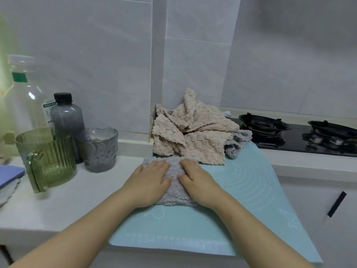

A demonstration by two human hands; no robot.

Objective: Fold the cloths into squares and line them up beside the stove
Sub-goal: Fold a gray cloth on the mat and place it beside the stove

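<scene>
Near, 6 o'clock: two hands, both flat with fingers straight. Left hand and right hand press side by side on one grey fluffy cloth, folded and roughly square. The cloth lies on one teal baking mat on the white table.

12 o'clock of it, touching: heap of beige cloths, count unresolved. One second grey cloth protrudes under the heap's 3 o'clock side.

9–10 o'clock: one green ribbed jug, one grey glass cup, one dark bottle, one clear bottle.

2 o'clock, far: black gas stove, two burners.
</scene>
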